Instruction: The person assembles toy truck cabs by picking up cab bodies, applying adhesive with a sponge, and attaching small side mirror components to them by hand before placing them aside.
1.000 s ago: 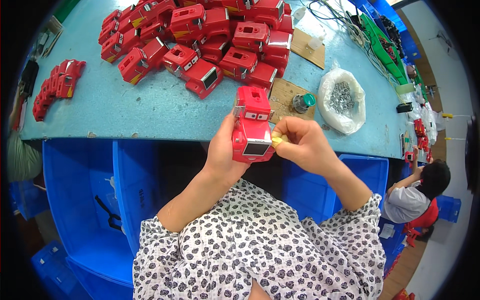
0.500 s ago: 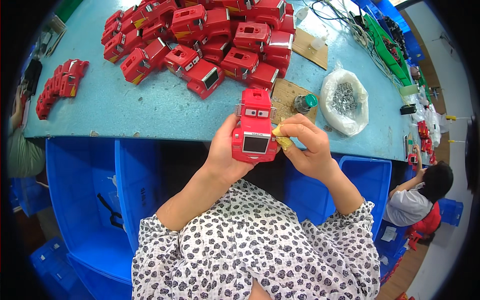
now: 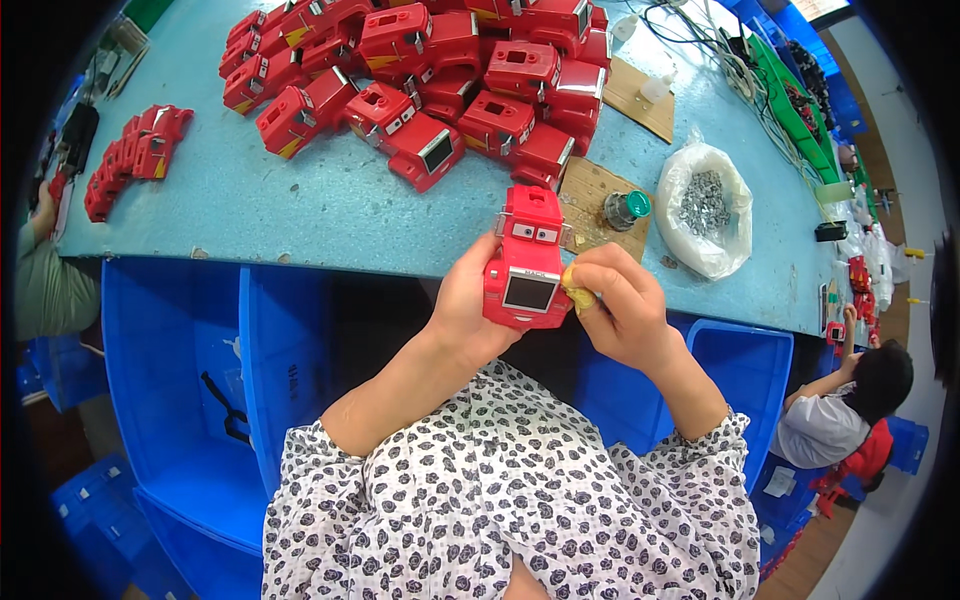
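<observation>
My left hand grips a red toy truck cab by its left side, with the eyes and dark grille panel facing up. Between the thumb and fingers of my right hand is a small yellow cloth, pressed against the cab's right side near the grille. The fingers partly cover the cloth. Just beyond the cab, a glass jar with a green lid stands on a piece of cardboard. A large pile of similar red truck cabs lies further back on the blue-green table.
A white plastic bag of small metal parts stands at the right. A row of red parts lies at the left. Blue bins sit below the table's near edge. A co-worker is at far right, another person's sleeve at far left.
The whole view has shifted slightly, moving the scene right in the picture. My left hand still holds the truck cab, and the yellow cloth stays at its right side.
</observation>
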Demonstrator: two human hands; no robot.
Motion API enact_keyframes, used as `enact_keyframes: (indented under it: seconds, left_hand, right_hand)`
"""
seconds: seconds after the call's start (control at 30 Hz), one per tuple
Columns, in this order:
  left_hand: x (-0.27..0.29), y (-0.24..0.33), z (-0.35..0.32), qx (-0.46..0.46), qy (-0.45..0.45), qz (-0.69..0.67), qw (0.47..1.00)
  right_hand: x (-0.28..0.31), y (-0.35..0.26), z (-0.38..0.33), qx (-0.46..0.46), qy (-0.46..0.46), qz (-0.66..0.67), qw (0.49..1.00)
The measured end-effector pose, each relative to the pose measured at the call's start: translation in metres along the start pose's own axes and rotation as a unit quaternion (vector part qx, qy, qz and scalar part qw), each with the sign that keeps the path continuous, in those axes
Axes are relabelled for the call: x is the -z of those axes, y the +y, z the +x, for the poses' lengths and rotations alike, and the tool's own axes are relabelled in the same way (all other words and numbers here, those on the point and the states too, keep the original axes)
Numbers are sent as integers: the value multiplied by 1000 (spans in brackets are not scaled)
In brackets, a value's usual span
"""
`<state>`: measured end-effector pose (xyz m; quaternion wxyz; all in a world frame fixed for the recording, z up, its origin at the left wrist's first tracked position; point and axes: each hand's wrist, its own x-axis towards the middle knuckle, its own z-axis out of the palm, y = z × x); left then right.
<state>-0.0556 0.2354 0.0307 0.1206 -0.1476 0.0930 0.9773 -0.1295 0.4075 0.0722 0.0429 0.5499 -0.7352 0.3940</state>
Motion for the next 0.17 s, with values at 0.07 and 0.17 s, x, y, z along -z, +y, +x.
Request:
enact_keyframes:
  seconds: [0.07,0.17]
  left_hand:
    - [-3,2,1,4,3,0,1000]
    - [-14,7,-4,3,17,-3,1000]
  right_hand:
    - [-2,0,-1,-39,11,16,999]
    - [-5,4,-4,-75,48,43,995]
